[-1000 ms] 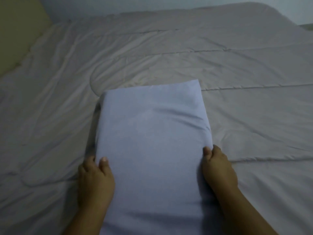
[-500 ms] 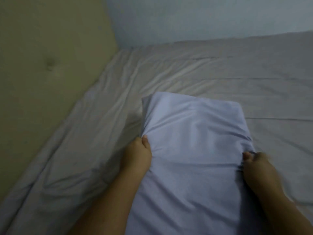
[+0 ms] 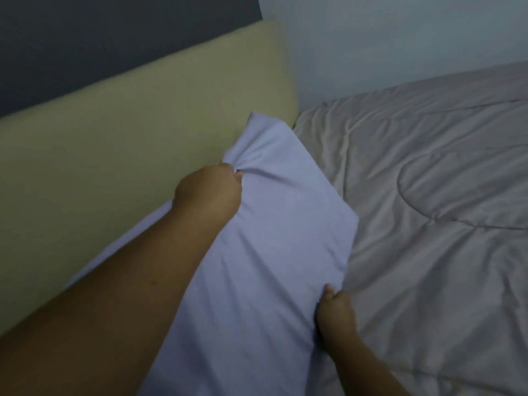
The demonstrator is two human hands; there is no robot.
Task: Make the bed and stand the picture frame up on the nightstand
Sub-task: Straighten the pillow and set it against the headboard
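Note:
A pale lilac pillow [image 3: 271,252] lies slanted against the beige padded headboard [image 3: 128,155], its far corner touching the headboard's end. My left hand [image 3: 208,192] is shut on the pillow's upper left edge, bunching the cloth. My right hand [image 3: 335,317] grips the pillow's lower right edge, thumb on top. A grey quilted comforter [image 3: 428,224] covers the bed to the right, wrinkled near the pillow. No picture frame or nightstand is in view.
A dark wall [image 3: 100,47] rises behind the headboard. A pale blue wall [image 3: 400,38] runs along the bed's far side, meeting the headboard at the corner.
Both hands have carried the pillow from the middle of the bed to the left, up against the headboard. The view has swung left with it.

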